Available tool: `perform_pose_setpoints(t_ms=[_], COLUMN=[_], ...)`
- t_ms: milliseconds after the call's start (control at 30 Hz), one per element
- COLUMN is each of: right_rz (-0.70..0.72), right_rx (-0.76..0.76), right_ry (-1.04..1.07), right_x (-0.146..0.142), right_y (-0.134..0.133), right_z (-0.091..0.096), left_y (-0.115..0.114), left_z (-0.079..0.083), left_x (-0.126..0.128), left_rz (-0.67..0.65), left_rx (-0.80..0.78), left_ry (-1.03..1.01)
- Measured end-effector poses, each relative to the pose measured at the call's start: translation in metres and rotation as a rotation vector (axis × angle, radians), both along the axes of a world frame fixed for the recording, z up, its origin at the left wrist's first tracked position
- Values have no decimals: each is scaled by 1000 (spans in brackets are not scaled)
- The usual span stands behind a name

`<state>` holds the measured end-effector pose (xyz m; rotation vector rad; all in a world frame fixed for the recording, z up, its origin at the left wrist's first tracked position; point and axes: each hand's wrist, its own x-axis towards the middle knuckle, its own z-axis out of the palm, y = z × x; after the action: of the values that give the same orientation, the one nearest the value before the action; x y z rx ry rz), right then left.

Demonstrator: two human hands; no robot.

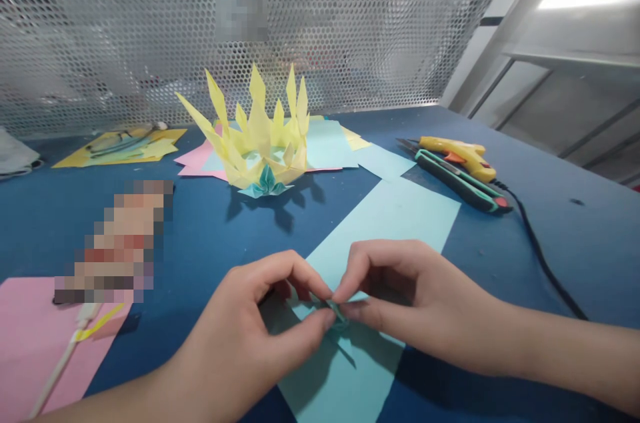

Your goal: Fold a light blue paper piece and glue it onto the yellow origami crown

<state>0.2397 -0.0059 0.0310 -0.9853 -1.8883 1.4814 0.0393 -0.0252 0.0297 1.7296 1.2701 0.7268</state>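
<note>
A small folded piece of teal paper [340, 326] is pinched between both hands, low in the middle of the view. My left hand [265, 316] grips it from the left with thumb and forefinger, and my right hand [405, 289] pinches it from the right, the fingertips almost meeting. The fingers cover most of its shape. Beneath them lies a light teal paper sheet [395, 216] on the blue table. Beyond the hands stands a yellow folded-paper crown [257, 123] with tall points and a teal paper ornament [267, 183] at its front.
A yellow glue gun [457, 155] and a green-black utility knife [460, 183] lie at the right, a black cord [535, 246] trailing. At the left are a blurred-out phone-like object [120, 236], its white cable [55, 369] and pink paper [30, 336]. A perforated metal panel [350, 29] stands behind.
</note>
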Motion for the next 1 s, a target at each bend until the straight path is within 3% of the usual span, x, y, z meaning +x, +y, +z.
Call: perform_pose_setpoints(t_ms=[167, 300, 600, 767, 1000], right_rz=[23, 59, 22, -18, -17], right_rx=[272, 342, 123, 138, 32], right_ry=[19, 6, 1, -26, -47], right_x=[0, 3, 1, 0, -1], right_y=[0, 0, 0, -2, 0], right_z=[1, 1, 0, 0, -2], left_y=[1, 1, 2, 1, -2], left_z=[5, 8, 0, 1, -2], left_x=[3, 6, 2, 3, 2], left_rz=[-7, 10, 42, 16, -26], left_rx=[-22, -84, -83, -53, 36], left_ry=[-67, -106, -152, -119, -136])
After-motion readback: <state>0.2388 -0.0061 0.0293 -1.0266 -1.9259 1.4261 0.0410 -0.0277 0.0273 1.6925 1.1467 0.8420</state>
